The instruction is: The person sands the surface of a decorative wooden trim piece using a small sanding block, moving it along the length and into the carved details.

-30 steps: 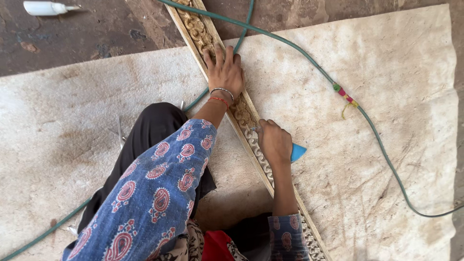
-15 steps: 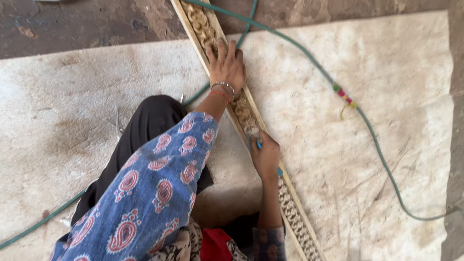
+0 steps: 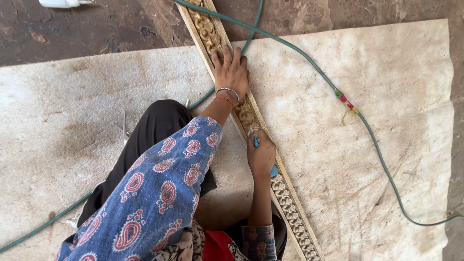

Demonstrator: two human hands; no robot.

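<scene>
A long carved wooden strip [image 3: 290,208] runs diagonally across a pale mat [image 3: 338,145]. My left hand [image 3: 233,71] presses flat on the strip's upper part, fingers spread, with a bangle and a red thread at the wrist. Lower down, my right hand [image 3: 261,155] is closed around a small blue tool [image 3: 273,171], whose tip touches the carving on the strip. My patterned blue sleeve and bent knee cover the mat to the left of the strip.
A green cable [image 3: 367,130] with coloured tape wraps crosses the strip near the top and curves away right. A white object [image 3: 60,3] lies on the dark floor at top left. Small metal tools [image 3: 124,126] rest on the mat beside my knee.
My right hand has slid up the strip toward my left hand, still gripping the blue tool. My left hand stays pressed on the strip.
</scene>
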